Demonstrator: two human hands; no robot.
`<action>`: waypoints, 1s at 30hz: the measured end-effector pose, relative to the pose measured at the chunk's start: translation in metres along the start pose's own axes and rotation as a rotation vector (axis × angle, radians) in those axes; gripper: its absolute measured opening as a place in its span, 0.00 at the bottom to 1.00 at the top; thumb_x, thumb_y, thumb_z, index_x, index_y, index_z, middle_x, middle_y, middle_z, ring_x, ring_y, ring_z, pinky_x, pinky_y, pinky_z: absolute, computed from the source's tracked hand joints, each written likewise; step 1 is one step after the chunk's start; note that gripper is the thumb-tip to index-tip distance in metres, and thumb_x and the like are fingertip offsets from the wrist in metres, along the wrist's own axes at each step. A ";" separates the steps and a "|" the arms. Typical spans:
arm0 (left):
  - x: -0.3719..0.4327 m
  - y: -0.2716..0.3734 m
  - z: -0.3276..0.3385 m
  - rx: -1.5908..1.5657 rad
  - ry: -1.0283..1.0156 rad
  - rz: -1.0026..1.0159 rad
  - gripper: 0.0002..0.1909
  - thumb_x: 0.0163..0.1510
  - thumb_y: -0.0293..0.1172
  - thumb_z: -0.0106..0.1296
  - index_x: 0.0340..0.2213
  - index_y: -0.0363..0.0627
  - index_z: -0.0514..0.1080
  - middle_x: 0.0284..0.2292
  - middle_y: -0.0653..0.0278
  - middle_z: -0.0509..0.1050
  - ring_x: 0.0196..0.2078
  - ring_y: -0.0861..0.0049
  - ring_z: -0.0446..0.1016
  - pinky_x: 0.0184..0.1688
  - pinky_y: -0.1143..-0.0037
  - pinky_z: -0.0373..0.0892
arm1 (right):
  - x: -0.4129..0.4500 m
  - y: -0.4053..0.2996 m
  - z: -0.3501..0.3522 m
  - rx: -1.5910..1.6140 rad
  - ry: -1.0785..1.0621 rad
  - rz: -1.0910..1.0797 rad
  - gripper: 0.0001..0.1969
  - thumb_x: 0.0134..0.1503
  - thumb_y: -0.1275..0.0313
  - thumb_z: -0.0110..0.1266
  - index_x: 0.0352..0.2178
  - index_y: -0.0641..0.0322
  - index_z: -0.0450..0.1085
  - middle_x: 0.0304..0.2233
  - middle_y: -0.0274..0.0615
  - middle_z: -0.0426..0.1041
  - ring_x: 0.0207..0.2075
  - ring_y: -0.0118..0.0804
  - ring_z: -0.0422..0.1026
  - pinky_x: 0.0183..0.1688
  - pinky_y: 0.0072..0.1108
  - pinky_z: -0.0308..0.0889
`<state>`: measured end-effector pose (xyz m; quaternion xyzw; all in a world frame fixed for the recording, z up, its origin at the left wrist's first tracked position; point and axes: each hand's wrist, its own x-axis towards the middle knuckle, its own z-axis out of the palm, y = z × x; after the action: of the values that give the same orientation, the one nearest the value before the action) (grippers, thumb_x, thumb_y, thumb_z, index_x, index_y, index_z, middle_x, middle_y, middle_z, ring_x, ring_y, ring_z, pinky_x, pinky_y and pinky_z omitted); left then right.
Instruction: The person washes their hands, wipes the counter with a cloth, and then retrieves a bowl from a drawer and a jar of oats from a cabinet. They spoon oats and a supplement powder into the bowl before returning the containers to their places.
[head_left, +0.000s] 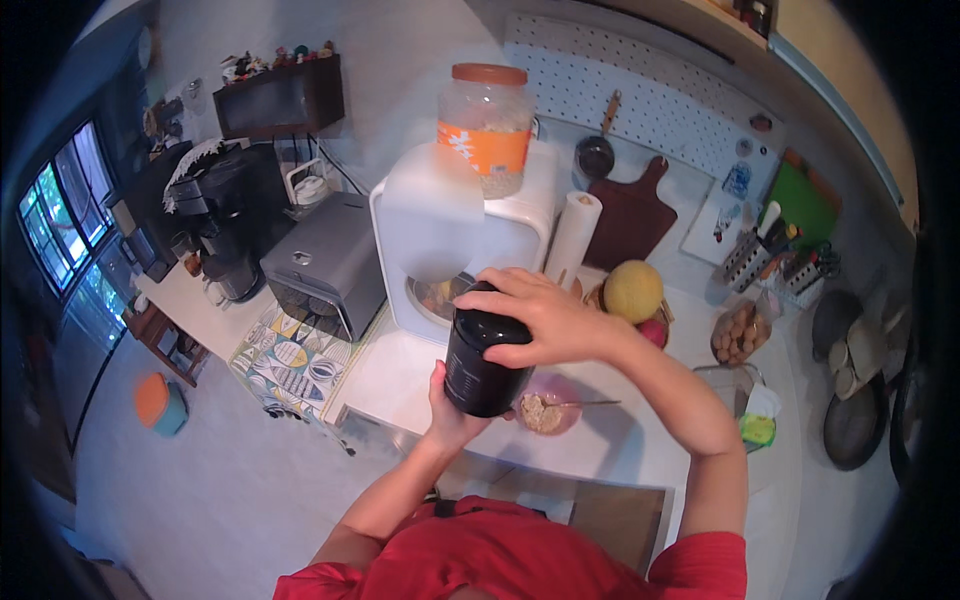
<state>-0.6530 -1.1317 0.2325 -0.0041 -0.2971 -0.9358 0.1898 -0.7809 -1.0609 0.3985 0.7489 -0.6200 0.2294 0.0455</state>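
Note:
A black canister (480, 375) with writing on its side is held tilted above the counter's front edge. Around its lower part my left hand (457, 412) is closed, supporting it from the left and below. My right hand (536, 315) grips the glossy black lid (491, 330) from above, fingers spread over it. The lid sits on the canister. Just right of the canister, a pink bowl (574, 394) on the white counter holds oat flakes (541, 416) with a spoon (596, 403) resting in it.
Behind my hands stands a white appliance (510, 232) bearing a large plastic jar (484, 150) with an orange lid. A paper towel roll (574, 232), a yellow melon (634, 291) and a basket of eggs (741, 337) are to the right. A grey toaster oven (322, 262) and black coffee maker (225, 195) stand left.

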 end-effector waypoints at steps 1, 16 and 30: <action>-0.003 -0.003 -0.012 0.023 -0.054 -0.059 0.48 0.39 0.76 0.29 0.54 0.56 0.55 0.46 0.56 0.67 0.42 0.60 0.70 0.22 0.69 0.66 | -0.004 0.014 -0.002 0.182 -0.116 -0.086 0.28 0.44 0.59 0.55 0.49 0.48 0.63 0.47 0.54 0.62 0.49 0.55 0.60 0.51 0.37 0.55; -0.008 -0.028 -0.078 -0.148 -0.077 -0.205 0.44 0.43 0.71 0.32 0.56 0.57 0.52 0.52 0.51 0.61 0.47 0.51 0.67 0.30 0.54 0.70 | -0.037 0.027 0.041 0.408 -0.208 0.317 0.38 0.39 0.59 0.62 0.52 0.59 0.59 0.48 0.53 0.64 0.48 0.48 0.65 0.51 0.28 0.60; -0.014 -0.033 -0.106 -0.410 -0.223 -0.443 0.50 0.41 0.72 0.37 0.58 0.54 0.46 0.53 0.46 0.58 0.46 0.39 0.65 0.17 0.62 0.67 | -0.077 0.062 0.068 1.399 0.327 0.184 0.44 0.38 0.65 0.60 0.57 0.65 0.49 0.54 0.46 0.56 0.56 0.38 0.57 0.56 0.30 0.55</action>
<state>-0.6410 -1.1611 0.1254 -0.0801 -0.1150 -0.9885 -0.0572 -0.8305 -1.0289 0.2940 0.5035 -0.3738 0.6845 -0.3717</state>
